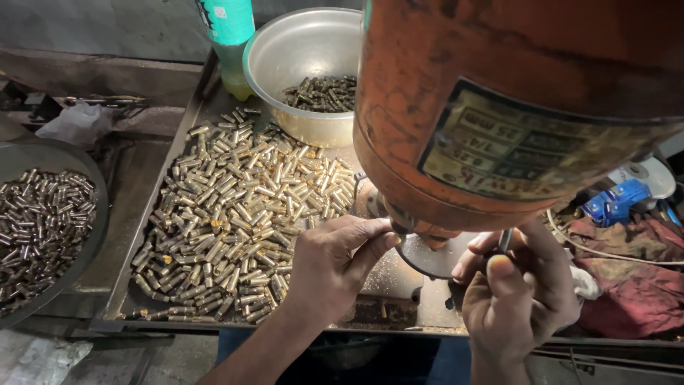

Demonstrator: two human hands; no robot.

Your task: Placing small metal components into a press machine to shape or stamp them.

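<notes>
An orange machine head (pixel 513 107) with a worn label fills the upper right. My left hand (pixel 335 267) reaches under it, fingertips pinched at the dark round machine table (pixel 424 260); whatever it pinches is hidden. My right hand (pixel 516 292) is closed around a thin metal lever (pixel 505 240) just right of the spindle. A large heap of short brass tubes (pixel 239 214) lies on the metal tray (pixel 117 303) left of my left hand.
A steel bowl (pixel 303 50) with dark tubes stands behind the heap, next to a teal bottle (pixel 228 36). A round pan (pixel 92 235) of brass tubes sits at far left. Red cloth (pixel 634 285), a blue part (pixel 616 202) and a cable lie at right.
</notes>
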